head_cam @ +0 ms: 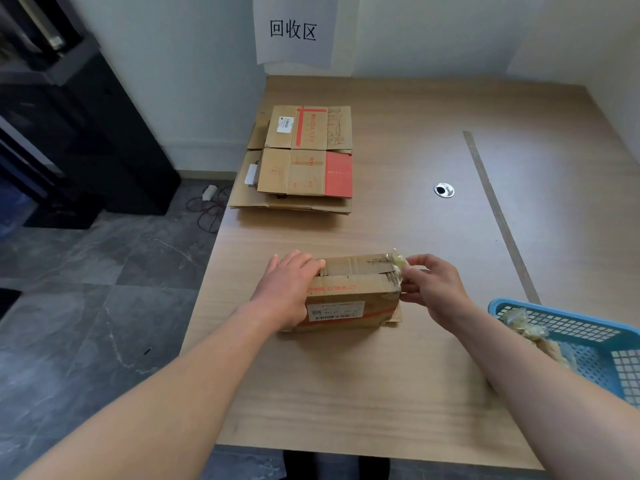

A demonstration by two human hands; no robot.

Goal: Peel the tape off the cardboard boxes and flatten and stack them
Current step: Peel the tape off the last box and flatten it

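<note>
Bracing box (349, 299) left hand (289, 289); right hand (433, 289) pinching tape (398, 265).

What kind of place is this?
Probably an office recycling corner: the wall sign reads "recycling area", flattened boxes are stacked on the desk, and a blue basket holds peeled tape.

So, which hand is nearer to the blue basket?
Right. The right hand pinches tape at the cardboard box's right end, toward the blue basket; the left hand holds the box's left end.
</note>
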